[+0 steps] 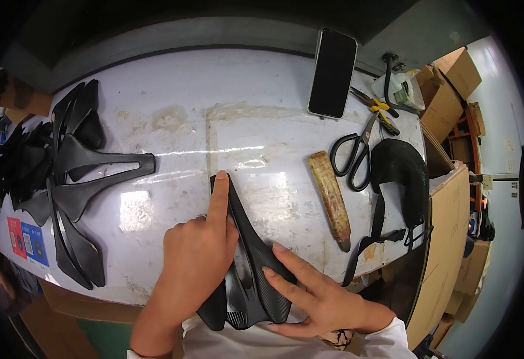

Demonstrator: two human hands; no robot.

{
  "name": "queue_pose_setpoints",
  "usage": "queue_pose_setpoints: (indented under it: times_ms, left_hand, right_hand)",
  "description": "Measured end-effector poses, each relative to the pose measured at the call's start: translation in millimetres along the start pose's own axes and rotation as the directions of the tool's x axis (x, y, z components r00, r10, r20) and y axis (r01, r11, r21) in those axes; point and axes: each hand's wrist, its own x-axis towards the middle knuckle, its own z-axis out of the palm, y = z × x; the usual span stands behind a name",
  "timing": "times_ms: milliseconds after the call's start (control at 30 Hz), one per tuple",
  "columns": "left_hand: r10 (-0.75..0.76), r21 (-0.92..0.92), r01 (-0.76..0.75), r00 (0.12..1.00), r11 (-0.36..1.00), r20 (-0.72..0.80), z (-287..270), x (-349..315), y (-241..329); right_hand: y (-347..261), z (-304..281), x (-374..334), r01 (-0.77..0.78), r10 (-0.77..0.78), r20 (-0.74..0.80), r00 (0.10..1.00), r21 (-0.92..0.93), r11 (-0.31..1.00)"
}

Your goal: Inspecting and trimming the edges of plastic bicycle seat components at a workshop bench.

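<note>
A black bicycle saddle [253, 257] with a long central slot lies at the table's near edge, its narrow nose pointing away from me. My left hand [196, 251] grips it from the left, the index finger stretched along the nose to its tip and the other fingers curled in. On the right wing of the saddle rest the spread fingers of my right hand [316, 293], with the thumb at the rear edge. What the curled left fingers touch underneath is hidden.
Several similar black saddle pieces [103, 173] are heaped at the left. Toward the right lie a tape-wrapped tool [330, 200], black-handled scissors [354, 155], yellow-handled pliers [381, 107] and a black strapped item [402, 173]. A phone [333, 75] stands behind. Cardboard boxes [447, 239] flank the table.
</note>
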Motion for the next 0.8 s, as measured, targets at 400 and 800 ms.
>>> queue_pose_setpoints:
  times_ms: [400,800]
  left_hand:
    - [-0.020,0.028,0.020,1.000,0.999,0.009,2.9,0.3,1.6]
    - [0.008,0.032,-0.009,1.000,0.999,0.010,2.2,-0.8,-0.6]
  right_hand:
    - [13.9,12.4,-2.0,0.111,-0.129,-0.092,0.987,-0.179,0.978]
    - [-5.0,-34.8,3.9,0.039,-0.029,-0.071,0.997,0.146,0.989]
